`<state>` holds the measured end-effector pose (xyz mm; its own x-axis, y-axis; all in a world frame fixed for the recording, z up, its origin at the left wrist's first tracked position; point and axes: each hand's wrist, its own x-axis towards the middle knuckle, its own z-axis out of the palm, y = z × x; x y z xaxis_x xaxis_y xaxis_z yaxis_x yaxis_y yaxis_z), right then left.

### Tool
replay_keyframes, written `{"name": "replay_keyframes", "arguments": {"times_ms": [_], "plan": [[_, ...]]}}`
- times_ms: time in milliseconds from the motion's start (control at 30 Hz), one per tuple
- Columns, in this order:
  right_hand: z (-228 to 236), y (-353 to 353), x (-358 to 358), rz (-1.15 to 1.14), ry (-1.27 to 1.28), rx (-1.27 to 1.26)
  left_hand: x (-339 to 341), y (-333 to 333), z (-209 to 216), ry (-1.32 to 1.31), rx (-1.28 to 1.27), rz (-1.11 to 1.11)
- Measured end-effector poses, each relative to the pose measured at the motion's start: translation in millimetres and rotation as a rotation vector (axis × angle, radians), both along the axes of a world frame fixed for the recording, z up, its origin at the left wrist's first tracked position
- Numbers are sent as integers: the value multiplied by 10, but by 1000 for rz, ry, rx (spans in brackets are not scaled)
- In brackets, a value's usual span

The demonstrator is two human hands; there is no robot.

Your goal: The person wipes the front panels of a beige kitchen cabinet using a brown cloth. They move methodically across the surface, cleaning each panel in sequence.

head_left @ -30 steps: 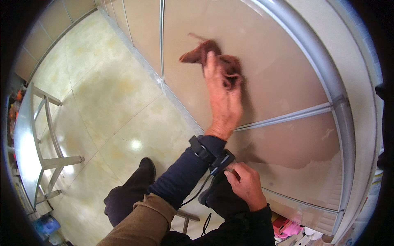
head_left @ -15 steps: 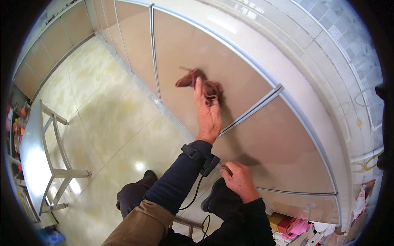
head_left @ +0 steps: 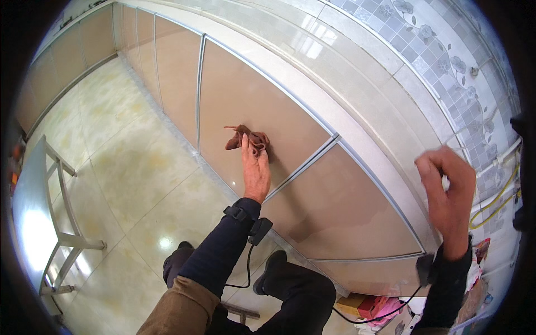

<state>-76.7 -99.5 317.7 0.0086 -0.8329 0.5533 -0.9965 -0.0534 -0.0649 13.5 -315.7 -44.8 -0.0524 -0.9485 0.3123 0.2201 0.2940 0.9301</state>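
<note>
My left hand (head_left: 256,176) presses a crumpled dark red-brown cloth (head_left: 254,142) against a glossy beige cabinet door (head_left: 240,84). Its fingers lie over the cloth, and a loose corner sticks out to the left. Off to the right, my right hand (head_left: 449,190) is raised in front of the counter's edge. The fingers of that hand curl in toward the thumb, with a small gap between them, and I see nothing held there. Both wrists wear a black strap or device with a cable.
A second beige door (head_left: 346,206) adjoins on the right, below a pale counter (head_left: 312,44). At the left stands a metal-framed table or bench (head_left: 39,212) on the tiled floor (head_left: 134,173). Boxes and pink bags (head_left: 374,307) lie at lower right. A yellow hose (head_left: 497,209) hangs beyond my right hand.
My right hand has risen from beside my knee to the far right. The left hand still holds the cloth on the same door, and the whole view has shifted.
</note>
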Motion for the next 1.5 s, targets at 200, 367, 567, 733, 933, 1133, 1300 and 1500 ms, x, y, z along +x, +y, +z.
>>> {"name": "replay_keyframes", "arguments": {"times_ms": [200, 367, 567, 733, 933, 1133, 1300, 1500], "plan": [[-169, -439, -519, 21, -247, 136, -59, 92, 190, 170, 119, -50], [-195, -433, -547, 102, -228, 156, -167, 371, 559, 6, -208, 70], [-215, -417, -533, 83, -257, 161, -236, 497, 703, 95, -180, -44], [-173, -374, -524, 95, -279, 229, -161, 490, 730, 173, -116, -95], [-121, -399, -475, 49, -298, 260, -114, 510, 779, 121, -129, -93], [-162, -468, -545, 101, -343, 236, -153, 532, 733, 158, -162, -81], [-160, -466, -583, 132, -390, 257, -183, 509, 689, 149, -165, -41], [-177, -480, -592, 158, -429, 265, -168, 509, 686, 141, -176, -75]]}}
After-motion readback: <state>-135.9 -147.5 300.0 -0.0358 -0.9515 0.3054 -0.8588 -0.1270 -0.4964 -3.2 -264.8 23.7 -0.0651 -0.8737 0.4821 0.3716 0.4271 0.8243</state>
